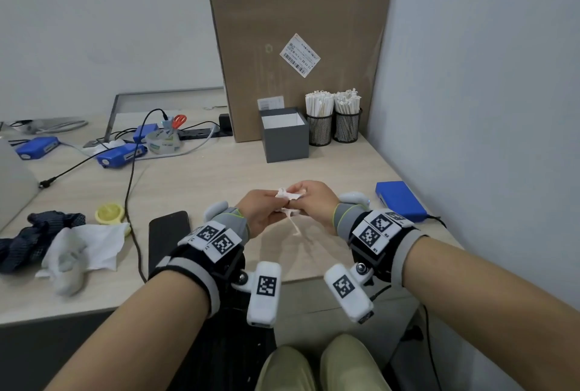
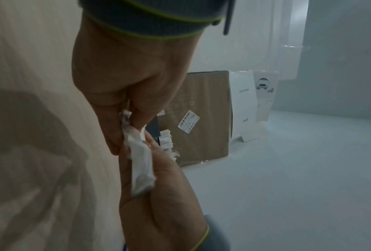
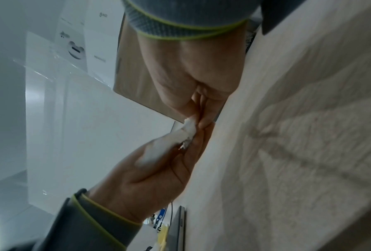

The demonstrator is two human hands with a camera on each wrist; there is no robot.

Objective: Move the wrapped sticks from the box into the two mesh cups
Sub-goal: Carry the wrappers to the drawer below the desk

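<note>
The grey box [image 1: 284,136] stands open at the back of the desk, and only its white inside shows. Right of it, two black mesh cups [image 1: 319,129] [image 1: 346,126] are packed with upright wrapped sticks [image 1: 332,103]. Over the desk's near middle, my left hand [image 1: 275,206] and right hand [image 1: 298,199] meet. Both pinch a crumpled white paper wrapper [image 1: 286,195], and a thin strip of it hangs down. In the left wrist view my left hand [image 2: 127,122] grips the wrapper [image 2: 140,163] from above. The right wrist view shows my right hand [image 3: 198,118] pinching its end [image 3: 189,126].
A tall cardboard carton [image 1: 298,45] leans on the wall behind the box. A blue case [image 1: 400,200] lies at the right, close to the wall. A black phone [image 1: 169,233], a yellow tape roll [image 1: 110,213], cloths [image 1: 81,252] and cables [image 1: 131,171] lie at the left.
</note>
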